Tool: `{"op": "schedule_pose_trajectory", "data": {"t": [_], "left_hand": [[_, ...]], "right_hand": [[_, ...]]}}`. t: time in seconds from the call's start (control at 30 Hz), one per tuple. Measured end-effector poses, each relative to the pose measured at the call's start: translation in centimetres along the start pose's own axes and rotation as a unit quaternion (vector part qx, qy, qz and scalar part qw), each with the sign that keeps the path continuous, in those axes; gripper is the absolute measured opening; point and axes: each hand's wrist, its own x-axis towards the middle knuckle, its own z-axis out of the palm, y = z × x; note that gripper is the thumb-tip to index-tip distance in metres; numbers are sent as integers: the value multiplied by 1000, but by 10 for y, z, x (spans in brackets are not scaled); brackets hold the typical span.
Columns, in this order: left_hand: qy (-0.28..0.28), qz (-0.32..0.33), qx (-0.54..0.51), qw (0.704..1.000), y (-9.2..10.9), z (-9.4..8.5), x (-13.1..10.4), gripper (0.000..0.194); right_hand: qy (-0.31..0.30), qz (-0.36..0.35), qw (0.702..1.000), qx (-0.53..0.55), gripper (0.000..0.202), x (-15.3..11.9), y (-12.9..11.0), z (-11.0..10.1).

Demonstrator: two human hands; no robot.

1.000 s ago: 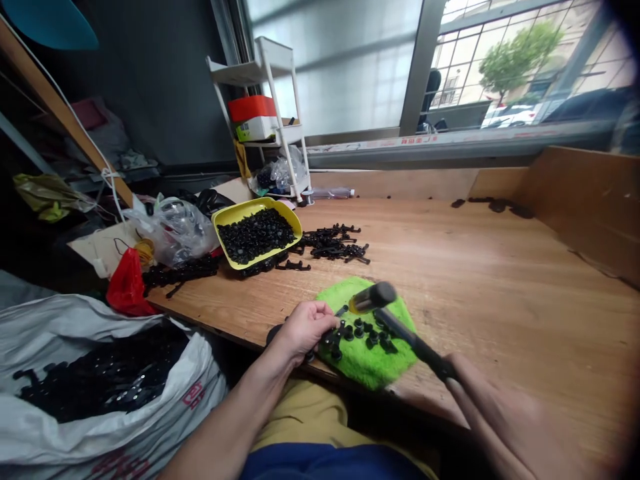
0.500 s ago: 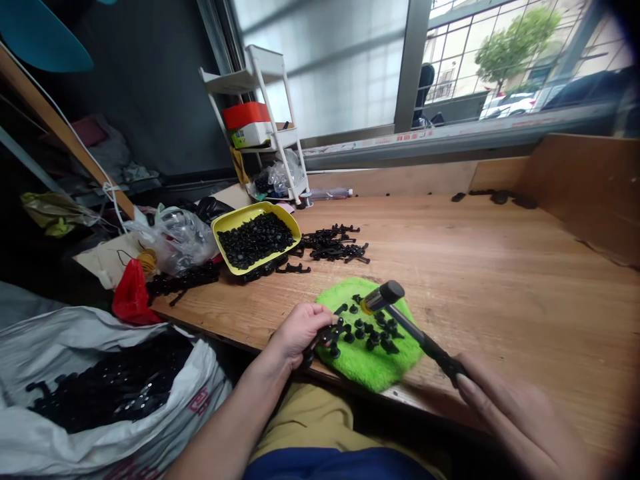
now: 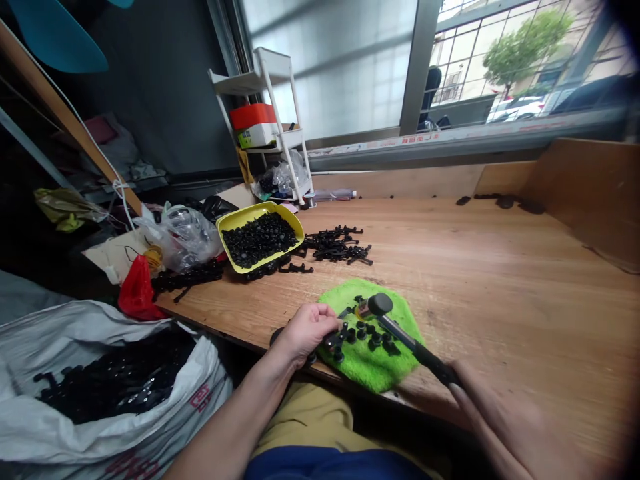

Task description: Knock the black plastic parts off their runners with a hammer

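Observation:
My right hand [image 3: 493,403] grips the black handle of a mallet [image 3: 380,305]. Its dark cylindrical head hovers over a fluffy green cloth [image 3: 377,380] at the table's front edge. My left hand [image 3: 311,328] is closed at the cloth's left side, thumb and fingertips pinched together. A slim black plastic part [image 3: 336,339] lies under and beside those fingertips; the palm hides some of it. Several small black knob-like pieces [image 3: 374,340] are scattered on the cloth, close below the mallet head.
A yellow tray [image 3: 301,233] full of small black pieces stands left of a pile of slender black parts [image 3: 340,247]. At lower left, a white sack [image 3: 210,373] holds more black parts. A white shelf rack [image 3: 280,140] stands behind, near plastic bags [image 3: 187,233].
The mallet head has moved slightly left and down, nearer my left hand. My left fingertips have shifted a little over the black part. The view has turned slightly left.

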Motion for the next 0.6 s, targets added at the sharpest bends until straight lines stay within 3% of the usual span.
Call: {"op": "schedule_pose_trajectory", "data": {"t": [0.1, 0.27, 0.4, 0.5, 0.6], "left_hand": [[3, 8, 6, 1000, 1, 0, 0, 18], [-3, 13, 23, 1000, 3, 0, 1, 18], [-1, 26, 44, 999, 1, 0, 3, 17], [1, 26, 50, 998, -1, 0, 5, 18], [-3, 42, 63, 997, -3, -2, 6, 16]], "right_hand": [[-52, -60, 996, -36, 27, 2, 7, 1], [16, -77, 995, -57, 19, 6, 5, -3], [-30, -109, 986, -122, 18, 11, 6, -2], [-7, -101, 988, -115, 23, 13, 8, -1], [-40, -76, 992, -95, 26, 13, 7, 2]]}}
